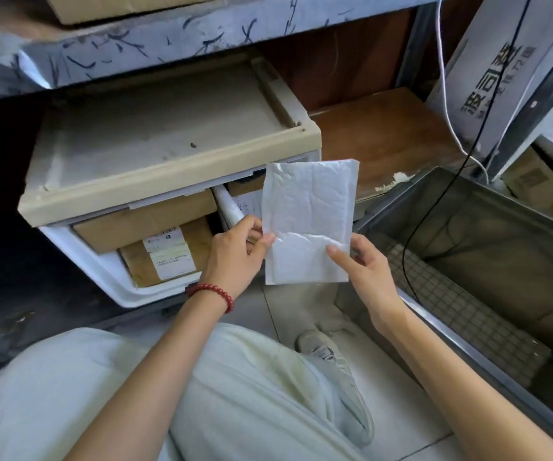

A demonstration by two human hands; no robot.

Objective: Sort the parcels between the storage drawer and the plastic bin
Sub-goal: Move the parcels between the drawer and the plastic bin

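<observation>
Between open storage drawer (pixel 108 261) and grey plastic bin (pixel 488 261), white padded mailer (pixel 308 224) upright; left hand (pixel 235 257) pinches its left edge; right hand (pixel 365 264) pinches right edge; boxes (pixel 155 227) fill drawer.

I am seeing the person wearing a red bead bracelet (pixel 213 294) at the left hand (pixel 231 257), pale baggy trousers (pixel 251 394) and a light grey shoe (pixel 331 357) with laces.

Raised left hand (pixel 235 254), right hand (pixel 366 266) (fingers (pixel 337 252) pinching)
</observation>
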